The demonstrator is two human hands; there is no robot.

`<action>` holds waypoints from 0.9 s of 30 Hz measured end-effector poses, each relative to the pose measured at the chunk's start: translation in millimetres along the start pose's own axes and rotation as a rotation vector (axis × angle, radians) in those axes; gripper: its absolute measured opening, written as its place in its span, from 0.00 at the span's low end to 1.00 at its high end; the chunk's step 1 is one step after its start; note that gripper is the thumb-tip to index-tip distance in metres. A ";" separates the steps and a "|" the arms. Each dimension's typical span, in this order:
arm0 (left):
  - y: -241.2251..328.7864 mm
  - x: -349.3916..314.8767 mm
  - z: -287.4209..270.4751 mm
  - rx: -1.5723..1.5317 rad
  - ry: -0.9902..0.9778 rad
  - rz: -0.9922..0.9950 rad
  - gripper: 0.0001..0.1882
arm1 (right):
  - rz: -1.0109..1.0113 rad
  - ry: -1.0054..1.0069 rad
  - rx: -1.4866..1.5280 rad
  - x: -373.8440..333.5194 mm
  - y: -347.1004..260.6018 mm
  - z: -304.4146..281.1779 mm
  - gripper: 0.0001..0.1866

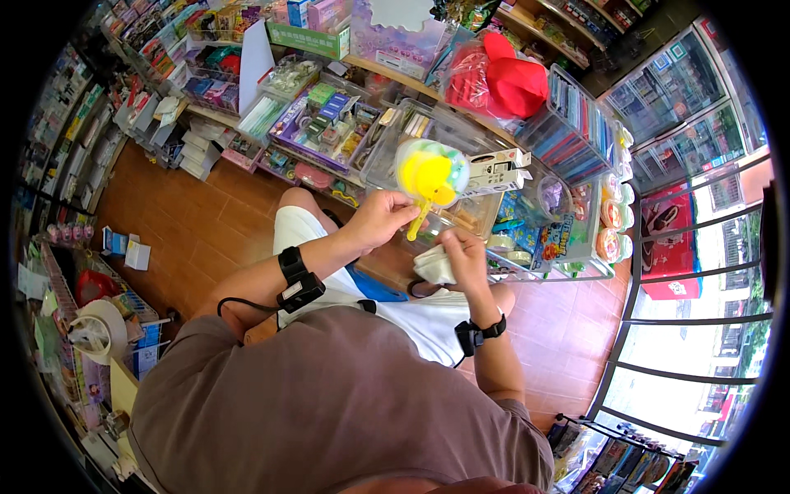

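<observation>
My left hand (380, 217) is closed around the lower part of a yellow toy (429, 175), fingers curled tight on its slim yellow handle, which pokes out below my grip. The toy is held up in front of me, just above a clear plastic bin (428, 128) on the shop shelves. Its head is a round, bright yellow shape wrapped in a clear bag that shows pale green and whitish patches around the rim; the wrapping catches the light and looks a little crinkled. The handle is the same yellow, narrow and straight, tilted slightly down to my left.

My right hand (461, 255) sits lower and just to the right, closed over a crumpled white cloth (434, 266) bunched in the palm, with the thumb and fingers pinching it. The cloth is just beneath the toy's handle; I cannot tell whether they touch.

Both wrists carry black bands. Behind the toy a white cardboard box (500, 170) lies across the bin edge, and a red cap in a plastic bag (502, 81) rests higher up on the shelf. Below my hands are my white shorts and the brown tiled floor (206, 222).
</observation>
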State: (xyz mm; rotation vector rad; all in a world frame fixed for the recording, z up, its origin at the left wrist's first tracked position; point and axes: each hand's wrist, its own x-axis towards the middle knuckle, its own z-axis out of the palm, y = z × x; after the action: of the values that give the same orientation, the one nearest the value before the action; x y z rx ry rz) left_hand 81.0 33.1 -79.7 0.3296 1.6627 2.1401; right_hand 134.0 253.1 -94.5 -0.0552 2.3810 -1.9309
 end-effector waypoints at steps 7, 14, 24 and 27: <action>12.8 -11.2 -9.2 0.067 -0.038 0.007 0.11 | -0.101 0.151 0.113 29.7 -51.2 -25.6 0.12; 19.4 -11.7 -17.3 0.074 -0.076 0.038 0.09 | -0.014 0.106 0.174 45.4 -71.8 -31.9 0.10; 13.4 -7.1 -29.0 -0.273 0.206 -0.046 0.09 | -0.094 0.331 0.091 41.1 -57.8 -28.0 0.09; 10.1 -5.3 -32.8 -0.298 0.255 -0.100 0.10 | -0.083 0.326 0.137 36.4 -60.6 -26.3 0.10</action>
State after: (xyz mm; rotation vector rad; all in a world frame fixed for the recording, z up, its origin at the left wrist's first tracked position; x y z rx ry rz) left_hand 70.0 0.2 -78.2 -0.1169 1.4186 2.3871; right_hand 94.4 263.5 -31.2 0.1863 2.4610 -2.2934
